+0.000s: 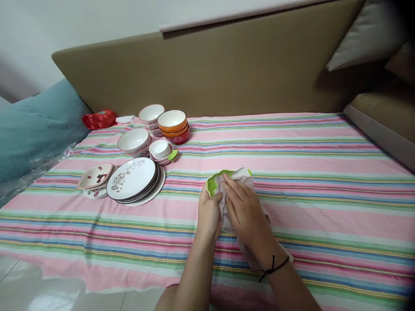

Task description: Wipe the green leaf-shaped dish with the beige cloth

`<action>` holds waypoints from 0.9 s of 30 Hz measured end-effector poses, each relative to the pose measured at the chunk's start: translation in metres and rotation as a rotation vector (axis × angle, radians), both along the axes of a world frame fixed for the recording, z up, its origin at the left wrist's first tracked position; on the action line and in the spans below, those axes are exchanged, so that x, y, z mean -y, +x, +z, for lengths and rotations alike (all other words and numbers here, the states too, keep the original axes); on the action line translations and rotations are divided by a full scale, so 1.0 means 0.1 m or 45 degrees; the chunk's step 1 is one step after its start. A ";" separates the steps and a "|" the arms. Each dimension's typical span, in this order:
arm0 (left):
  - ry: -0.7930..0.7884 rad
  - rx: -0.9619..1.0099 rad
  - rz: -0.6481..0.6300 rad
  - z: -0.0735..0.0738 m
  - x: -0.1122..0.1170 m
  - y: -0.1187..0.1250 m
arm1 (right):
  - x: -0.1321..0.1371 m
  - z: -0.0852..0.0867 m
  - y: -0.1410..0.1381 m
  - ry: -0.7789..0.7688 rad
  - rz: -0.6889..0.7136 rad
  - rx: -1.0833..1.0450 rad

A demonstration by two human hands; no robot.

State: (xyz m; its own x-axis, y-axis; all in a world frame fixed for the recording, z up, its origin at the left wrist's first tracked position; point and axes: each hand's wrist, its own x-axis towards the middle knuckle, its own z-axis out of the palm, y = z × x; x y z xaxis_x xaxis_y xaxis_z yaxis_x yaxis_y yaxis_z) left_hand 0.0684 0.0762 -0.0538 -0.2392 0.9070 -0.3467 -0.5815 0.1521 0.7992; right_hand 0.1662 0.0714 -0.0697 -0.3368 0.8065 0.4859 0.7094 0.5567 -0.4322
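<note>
My left hand point(209, 211) is closed around the left edge of a green and white dish point(212, 183) with a wavy rim, holding it above the striped cover. A pale greyish-pink cloth point(228, 218) lies over most of the dish and hangs down below it. Across the cloth, my right hand point(246, 211) presses it onto the dish with extended fingers; a thin black cord circles that wrist. Much of the dish's inside is hidden by the cloth and the right hand.
Left of my hands stand a stack of plates point(132, 179), a squarish patterned bowl point(95, 176), small white dishes point(160, 148), a large white bowl point(133, 140) and stacked orange bowls point(173, 122). Behind them rises a brown backrest point(243, 69). A red bundle point(100, 119) lies by the blue cushion point(42, 129).
</note>
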 end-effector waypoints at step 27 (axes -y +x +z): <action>0.061 0.363 -0.072 0.11 0.01 -0.01 | 0.09 0.03 -0.09 -0.099 -0.011 0.019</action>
